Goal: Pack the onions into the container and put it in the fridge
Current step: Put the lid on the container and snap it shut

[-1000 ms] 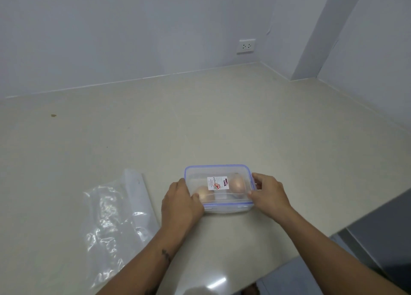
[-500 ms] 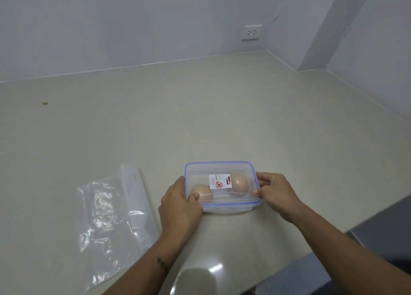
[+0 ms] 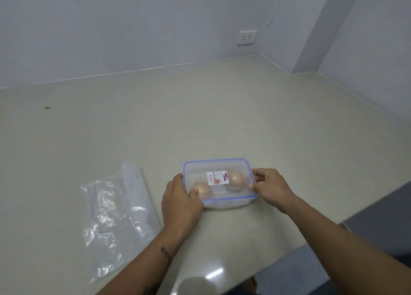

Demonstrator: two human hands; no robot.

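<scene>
Fingers [image 3: 178, 179] of the left hand [image 3: 180, 201] curl against the left end of the container [image 3: 219, 183], the thumb pressing on the lid's near-left corner, while the right hand [image 3: 270, 187] pinches the right end, thumb on the lid edge and the other fingers wrapped over the side clip; both hands are clamped on the box. Most of the left fingers are hidden behind the hand's own back, so their exact hold on the wall cannot be made out. Both forearms run out of the bottom of the view, the left one bearing a small dark mark near the wrist.

At the near edge, the bench [image 3: 200, 117] is smooth, pale beige and glossy, with a bright glare spot by its rim. To the left of the hands lies a crumpled clear plastic bag [image 3: 115, 219], flat and shiny.

Resting on the bench between the hands, the container is a clear rectangular plastic box with rounded corners and a blue-trimmed lid, closed. A small white label [image 3: 216, 178] sits on the lid; its print is too small to read. Two round, tan onions [image 3: 235, 180] show blurred through the plastic, one left, one right.

Farther back, a small brown speck [image 3: 47, 108] marks the bench. A white wall socket [image 3: 246, 37] sits on the pale wall.
</scene>
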